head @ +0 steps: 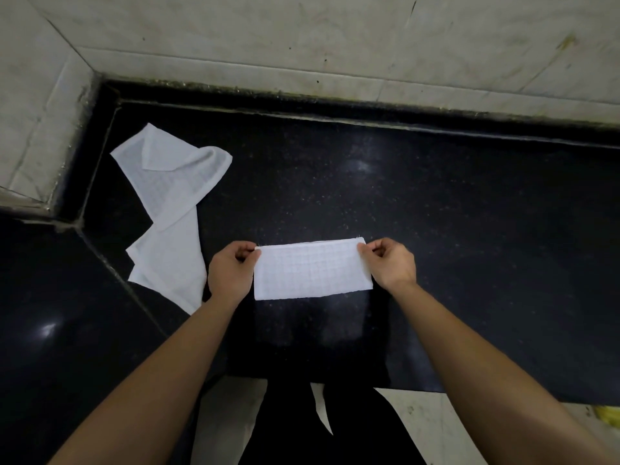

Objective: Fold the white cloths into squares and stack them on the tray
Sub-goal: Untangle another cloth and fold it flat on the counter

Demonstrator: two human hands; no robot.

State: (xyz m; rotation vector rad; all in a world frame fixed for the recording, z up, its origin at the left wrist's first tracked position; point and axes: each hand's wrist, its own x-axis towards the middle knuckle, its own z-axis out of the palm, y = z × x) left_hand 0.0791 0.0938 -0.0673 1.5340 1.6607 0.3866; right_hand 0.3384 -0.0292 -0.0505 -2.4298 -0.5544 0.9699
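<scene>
A white cloth (312, 270), folded into a wide rectangle, is held up over the black counter (436, 229). My left hand (231, 270) pinches its upper left corner and my right hand (389, 263) pinches its upper right corner. A second white cloth (171, 209) lies loose and crumpled on the counter to the left, near the corner. No tray is in view.
The glossy black stone counter runs along a pale tiled wall (335, 45) at the back and left. Its front edge (469, 394) lies close to my body, with a light floor below. A seam runs diagonally across the counter at the left.
</scene>
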